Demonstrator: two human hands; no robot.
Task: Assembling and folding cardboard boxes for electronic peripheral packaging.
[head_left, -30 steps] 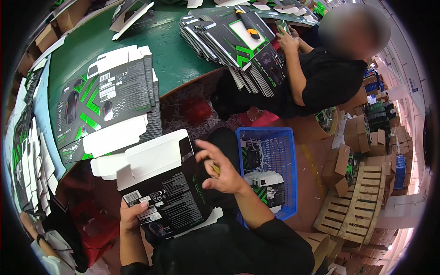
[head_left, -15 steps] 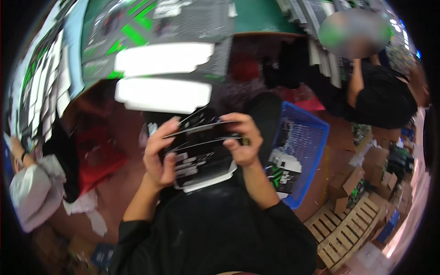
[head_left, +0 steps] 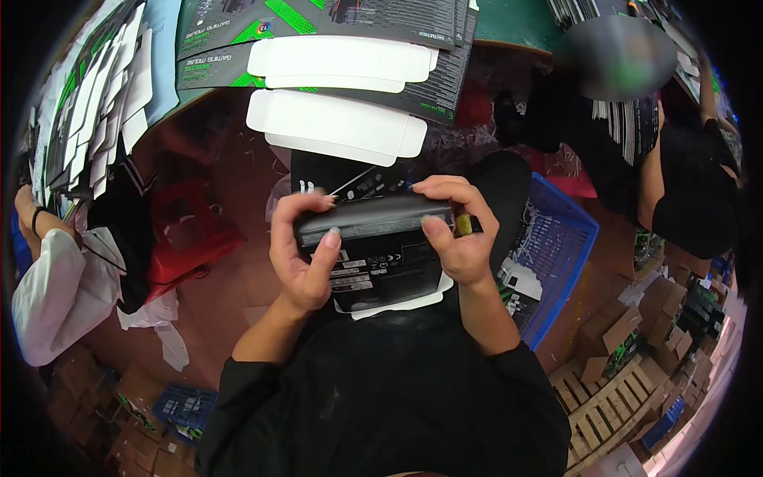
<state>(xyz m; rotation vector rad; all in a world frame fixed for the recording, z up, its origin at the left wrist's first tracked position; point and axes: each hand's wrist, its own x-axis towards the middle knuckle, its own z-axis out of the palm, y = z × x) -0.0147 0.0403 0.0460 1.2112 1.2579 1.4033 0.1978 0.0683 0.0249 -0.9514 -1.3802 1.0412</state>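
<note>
While my left hand (head_left: 300, 253) and right hand (head_left: 455, 230) clamp the black carton (head_left: 373, 242) from either end over my lap, fingers curled across its top panel and thumbs pressed to the near face, I judge that folding goes best with even pressure from both sides, so the creases square up and the white flap (head_left: 401, 304) below is not crushed. Something small and yellow (head_left: 463, 225) sits pinched in my right fingers. Just right of my knee stands a blue basket (head_left: 574, 230), holding a couple of printed boxes (head_left: 520, 288) and paper shreds. Farther off, on the green table (head_left: 509, 24), flat cartons (head_left: 334, 48) lie stacked, white flaps toward me.
</note>
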